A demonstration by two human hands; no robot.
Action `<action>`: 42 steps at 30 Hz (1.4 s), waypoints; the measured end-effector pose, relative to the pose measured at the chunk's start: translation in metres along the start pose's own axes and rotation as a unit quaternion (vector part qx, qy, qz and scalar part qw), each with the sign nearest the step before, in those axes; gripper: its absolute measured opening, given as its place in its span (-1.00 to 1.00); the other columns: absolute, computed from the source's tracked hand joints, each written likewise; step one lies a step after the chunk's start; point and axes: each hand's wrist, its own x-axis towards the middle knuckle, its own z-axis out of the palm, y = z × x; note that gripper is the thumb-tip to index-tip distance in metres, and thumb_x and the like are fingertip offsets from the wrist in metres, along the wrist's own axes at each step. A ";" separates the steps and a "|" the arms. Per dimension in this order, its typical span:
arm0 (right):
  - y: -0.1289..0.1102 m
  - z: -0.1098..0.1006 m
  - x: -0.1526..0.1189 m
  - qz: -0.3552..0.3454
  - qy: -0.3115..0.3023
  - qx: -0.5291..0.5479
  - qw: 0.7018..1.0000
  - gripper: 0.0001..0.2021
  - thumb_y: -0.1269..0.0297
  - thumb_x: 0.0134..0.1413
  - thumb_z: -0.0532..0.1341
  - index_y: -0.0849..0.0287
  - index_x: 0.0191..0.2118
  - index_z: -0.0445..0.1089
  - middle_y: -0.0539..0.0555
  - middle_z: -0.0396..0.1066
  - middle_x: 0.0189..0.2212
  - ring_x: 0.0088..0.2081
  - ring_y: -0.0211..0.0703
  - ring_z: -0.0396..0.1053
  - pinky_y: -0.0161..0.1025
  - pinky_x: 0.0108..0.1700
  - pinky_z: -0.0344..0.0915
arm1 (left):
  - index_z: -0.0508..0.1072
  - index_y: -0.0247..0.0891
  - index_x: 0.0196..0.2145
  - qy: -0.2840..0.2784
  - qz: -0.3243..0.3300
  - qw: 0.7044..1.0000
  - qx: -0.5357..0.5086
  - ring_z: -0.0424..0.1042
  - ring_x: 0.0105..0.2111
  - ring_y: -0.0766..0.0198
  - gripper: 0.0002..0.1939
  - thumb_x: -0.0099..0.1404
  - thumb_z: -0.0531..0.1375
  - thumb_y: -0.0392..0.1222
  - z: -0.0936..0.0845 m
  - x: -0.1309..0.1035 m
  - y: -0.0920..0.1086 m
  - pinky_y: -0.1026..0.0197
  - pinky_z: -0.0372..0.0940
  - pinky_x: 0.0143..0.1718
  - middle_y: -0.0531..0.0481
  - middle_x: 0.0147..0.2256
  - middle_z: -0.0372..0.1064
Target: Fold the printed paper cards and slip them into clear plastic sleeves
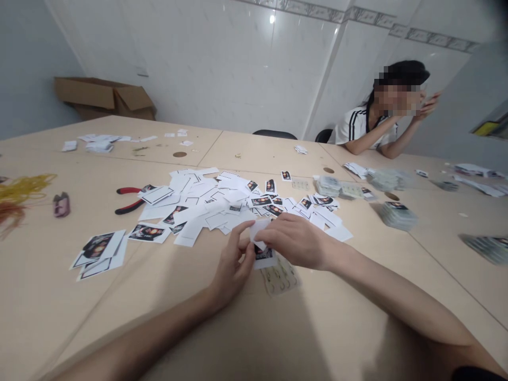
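Observation:
My left hand (pixel 235 264) pinches the left edge of a small printed label (pixel 264 258), dark picture with a white border. My right hand (pixel 296 239) has its fingers closed on a white paper piece (pixel 259 230) at the label's top; whether this is a folded-back part of the label or a separate sheet I cannot tell. Just below, partly covered by the label, a flat transparent plastic case (pixel 282 278) with several fish hooks in it lies on the table (pixel 190 328). Beyond my hands spreads a loose heap of printed and white labels (pixel 206 203).
Red-handled pliers (pixel 129 200) and a pink clip-like object (pixel 61 205) lie left, near yellow and orange strands (pixel 27 190). Stacked plastic cases (pixel 398 214) stand right. A co-worker (pixel 367 124) sits at the far right. A cardboard box (pixel 103 98) stands behind the table.

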 end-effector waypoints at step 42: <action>0.010 -0.005 -0.006 0.045 0.020 0.063 0.997 -0.70 0.51 0.02 -0.04 0.14 -0.10 0.15 0.01 0.33 -0.43 -0.40 -0.28 0.25 -0.31 -0.37 0.19 | 0.20 -0.29 -0.23 -0.049 -0.048 0.988 -0.140 0.30 -0.29 0.31 -0.77 0.13 0.13 -0.32 0.000 0.010 -0.011 0.21 0.21 -0.21 -0.01 -0.33 0.25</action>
